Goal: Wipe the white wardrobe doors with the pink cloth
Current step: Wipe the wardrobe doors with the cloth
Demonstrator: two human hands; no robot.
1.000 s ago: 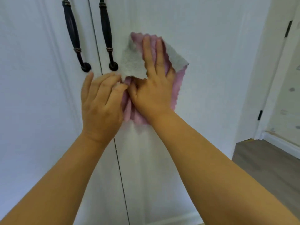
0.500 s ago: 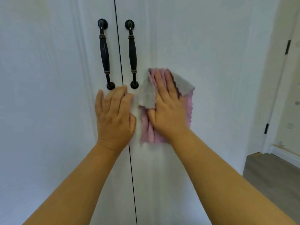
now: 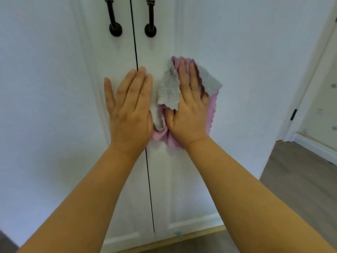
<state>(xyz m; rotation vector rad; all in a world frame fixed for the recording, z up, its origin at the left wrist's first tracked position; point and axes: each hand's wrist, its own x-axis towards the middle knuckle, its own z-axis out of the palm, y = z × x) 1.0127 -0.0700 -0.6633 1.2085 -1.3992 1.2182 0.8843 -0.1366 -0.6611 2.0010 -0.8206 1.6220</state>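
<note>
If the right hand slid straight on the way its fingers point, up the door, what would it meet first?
Mostly bare white panel. The right hand, flat on the pink cloth, points up the right door; the right handle sits left of that line, so the path looks free to the frame's top.

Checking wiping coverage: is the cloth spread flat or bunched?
Bunched. The pink cloth is crumpled under the right hand, its grey side folded over, on the white wardrobe door.

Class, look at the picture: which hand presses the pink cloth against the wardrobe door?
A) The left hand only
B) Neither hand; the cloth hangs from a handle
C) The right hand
C: the right hand lies flat on the pink cloth on the right door, while the left hand rests mostly on bare door beside it.
</note>
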